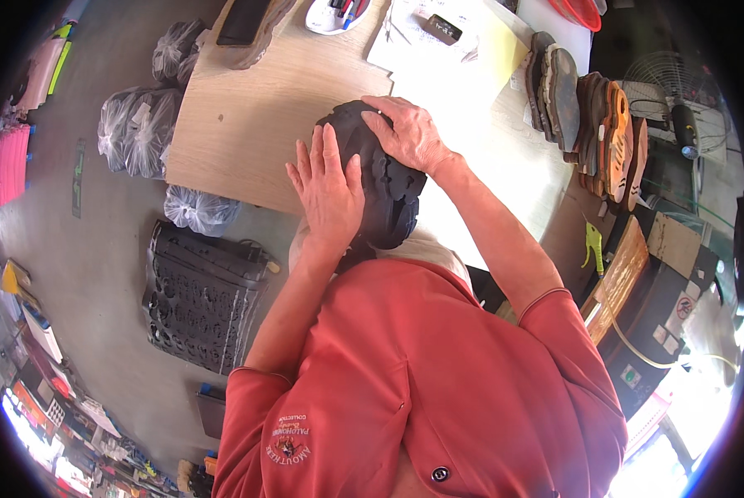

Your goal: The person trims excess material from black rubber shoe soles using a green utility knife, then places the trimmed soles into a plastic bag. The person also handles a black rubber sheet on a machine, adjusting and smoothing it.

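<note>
At the table's near edge, in front of my body, is a bundle of black shoe soles (384, 183) with lugged, wavy edges. My right hand (409, 137) grips its far right side, the fingers bent over the top. My left hand (330, 191) lies along the left side of the bundle with its fingers stretched out and slightly apart. How many soles are in the bundle I cannot tell, since my hands cover part of it.
The wooden table (256, 124) holds a dark phone (243, 21), a pen dish (322, 25), papers (405, 50) and a small dark block (444, 29). Sole-shaped pieces (564, 95) stand at the right edge. Plastic-wrapped bundles (143, 124) and a black perforated sheet stack (193, 303) lie left.
</note>
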A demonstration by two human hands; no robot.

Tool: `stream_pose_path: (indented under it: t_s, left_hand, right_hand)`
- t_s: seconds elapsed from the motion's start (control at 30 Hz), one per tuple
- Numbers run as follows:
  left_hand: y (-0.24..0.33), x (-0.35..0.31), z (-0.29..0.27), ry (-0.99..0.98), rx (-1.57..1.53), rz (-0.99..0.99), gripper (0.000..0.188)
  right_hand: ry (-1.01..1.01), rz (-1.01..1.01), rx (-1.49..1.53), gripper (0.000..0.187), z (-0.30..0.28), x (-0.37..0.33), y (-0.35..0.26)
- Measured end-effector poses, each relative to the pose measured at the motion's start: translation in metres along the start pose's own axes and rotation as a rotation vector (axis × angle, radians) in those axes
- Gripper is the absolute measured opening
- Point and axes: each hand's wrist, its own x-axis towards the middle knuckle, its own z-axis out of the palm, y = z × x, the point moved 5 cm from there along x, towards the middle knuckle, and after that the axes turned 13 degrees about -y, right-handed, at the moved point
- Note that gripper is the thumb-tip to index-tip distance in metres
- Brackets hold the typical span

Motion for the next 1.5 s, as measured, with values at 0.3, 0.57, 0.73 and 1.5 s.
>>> stream_pose_path:
  t_s: [0.3, 0.57, 0.73, 1.5]
  left_hand:
    - [-0.002, 0.006, 0.002, 0.054, -0.103, 0.120, 0.063]
    - [-0.010, -0.008, -0.024, 0.094, -0.103, 0.095, 0.055]
    - [0.071, -0.042, -0.104, 0.156, -0.673, 0.260, 0.038]
    - [0.341, -0.135, -0.213, -0.783, -1.406, 1.472, 0.045]
  right_hand:
    - [0.048, -0.013, 0.015, 0.030, -0.001, 0.001, -0.003]
    - [0.278, 0.302, 0.616, 0.059, -0.042, -0.048, 0.027]
    - [0.461, 0.339, 0.801, 0.056, -0.035, -0.143, 0.057]
    - [0.550, 0.665, 0.558, 0.033, 0.048, -0.389, 0.004]
